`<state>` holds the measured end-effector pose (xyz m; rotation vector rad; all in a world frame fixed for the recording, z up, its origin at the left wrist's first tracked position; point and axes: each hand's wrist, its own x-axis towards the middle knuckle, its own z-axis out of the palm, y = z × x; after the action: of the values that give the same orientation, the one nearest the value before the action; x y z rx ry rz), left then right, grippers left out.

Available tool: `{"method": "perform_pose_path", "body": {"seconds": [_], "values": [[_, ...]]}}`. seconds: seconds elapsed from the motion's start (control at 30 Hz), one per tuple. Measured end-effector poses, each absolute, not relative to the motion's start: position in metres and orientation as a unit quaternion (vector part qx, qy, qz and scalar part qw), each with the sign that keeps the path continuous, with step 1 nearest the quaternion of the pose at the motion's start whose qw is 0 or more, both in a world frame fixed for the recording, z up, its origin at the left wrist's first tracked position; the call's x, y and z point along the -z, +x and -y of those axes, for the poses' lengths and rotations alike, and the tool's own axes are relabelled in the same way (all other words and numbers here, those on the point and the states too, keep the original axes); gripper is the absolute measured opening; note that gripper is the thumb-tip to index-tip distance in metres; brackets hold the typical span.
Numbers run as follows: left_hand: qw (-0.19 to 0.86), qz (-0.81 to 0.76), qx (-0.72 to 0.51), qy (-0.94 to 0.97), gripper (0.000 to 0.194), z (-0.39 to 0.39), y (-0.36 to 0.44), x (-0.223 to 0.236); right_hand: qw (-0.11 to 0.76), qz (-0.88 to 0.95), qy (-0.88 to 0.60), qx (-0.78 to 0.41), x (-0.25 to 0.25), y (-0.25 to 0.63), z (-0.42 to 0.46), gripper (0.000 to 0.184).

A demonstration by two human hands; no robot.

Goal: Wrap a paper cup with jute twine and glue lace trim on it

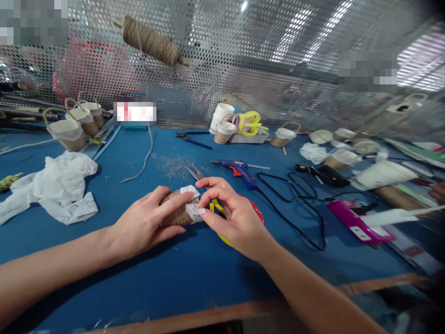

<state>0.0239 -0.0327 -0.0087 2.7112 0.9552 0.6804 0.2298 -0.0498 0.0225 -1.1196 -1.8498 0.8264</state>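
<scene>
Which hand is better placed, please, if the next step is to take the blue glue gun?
Right, I would judge. The right hand is nearer to the blue glue gun, and only its fingertips are at the white lace. The left hand holds the twine-wrapped piece and is further away.

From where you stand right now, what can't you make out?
All in the head view:
- Near side of the twine-wrapped cup: partly behind the left hand.
- Whether the right hand pinches or just touches the white lace: too small.
- Middle of the scissors: behind the right hand.
- Front of the teal object: pixelated.
- Probably another person's hand: blurred, cut off by the right edge.
</scene>
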Motion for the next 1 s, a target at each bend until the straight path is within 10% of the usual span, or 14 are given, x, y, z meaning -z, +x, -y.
{"method": "perform_pose_path", "body": {"seconds": [0.43, 1.0], "values": [[0.017, -0.306, -0.223, 0.925, 0.044, 0.0299, 0.0212, 0.0085, 0.466, 0.652, -0.466, -0.374, -0.0281, 0.2292, 0.0484, 0.009], [-0.074, -0.269, -0.225, 0.934, 0.041, 0.0293, 0.0194, 0.0089, 0.347, 0.654, -0.510, -0.438, -0.0267, 0.2296, 0.0452, 0.019]]}}
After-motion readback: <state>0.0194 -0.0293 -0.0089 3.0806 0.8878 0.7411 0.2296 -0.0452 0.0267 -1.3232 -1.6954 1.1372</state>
